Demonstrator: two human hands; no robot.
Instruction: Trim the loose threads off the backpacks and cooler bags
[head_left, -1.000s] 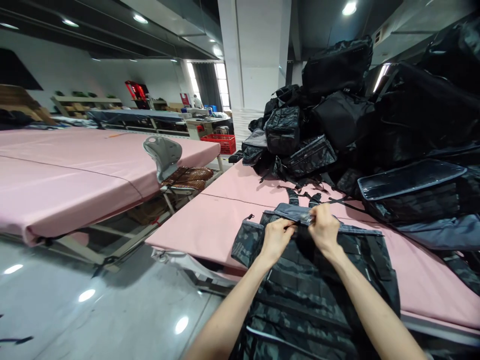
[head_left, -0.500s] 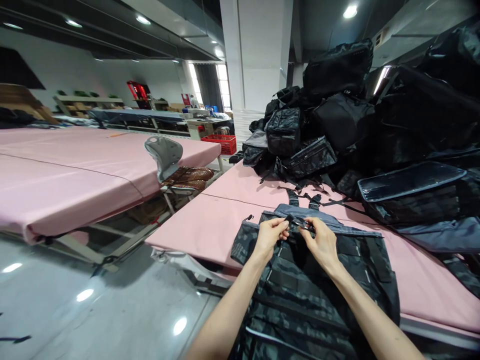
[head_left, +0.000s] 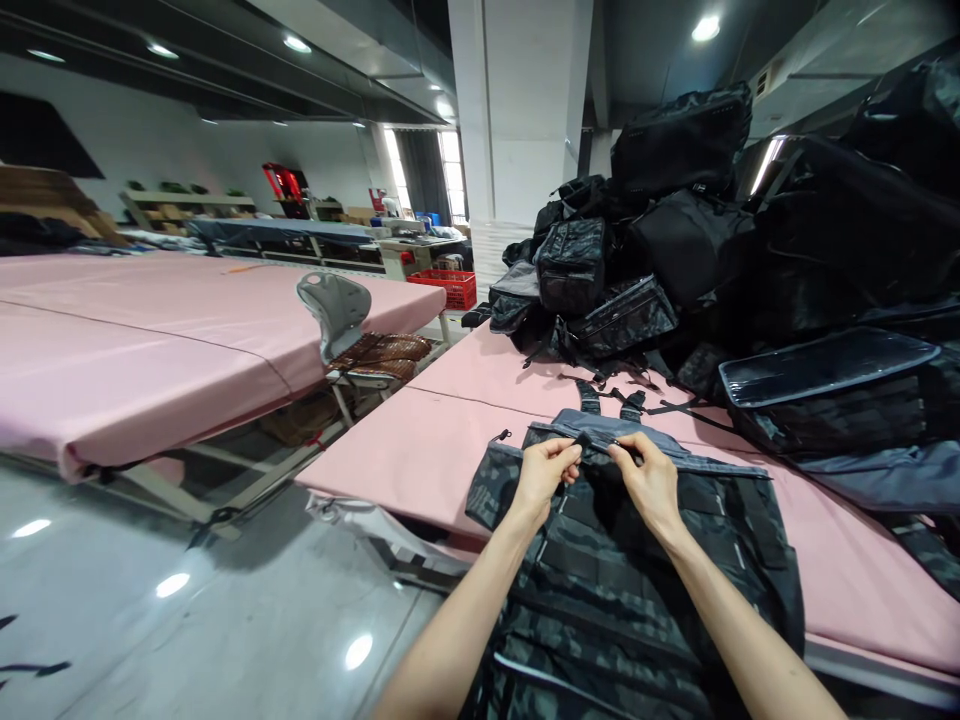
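Note:
A dark camouflage backpack point(head_left: 637, 560) lies across the front edge of the pink-covered table, its lower part hanging towards me. Its grey-lined top edge lies under my hands, with a zipper point(head_left: 705, 464) running along it. My left hand point(head_left: 546, 476) is closed in a pinch on a small black tab point(head_left: 582, 440) at that edge. A short way to the right, my right hand point(head_left: 649, 482) pinches the zipper edge between thumb and fingers. Exactly what lies between the right fingertips is too small to make out. Shoulder straps point(head_left: 589, 397) stretch out beyond the bag.
A tall heap of black and camouflage bags point(head_left: 675, 230) covers the table's far and right side. Left of the pink table point(head_left: 405, 440) are a grey chair point(head_left: 334, 310) and a second pink table point(head_left: 150, 340). A red crate point(head_left: 450, 288) stands by the pillar point(head_left: 525, 120).
My right hand has shifted its grip, its fingers now more curled at the zipper edge. The left hand keeps its pinch. The whole view has shifted slightly.

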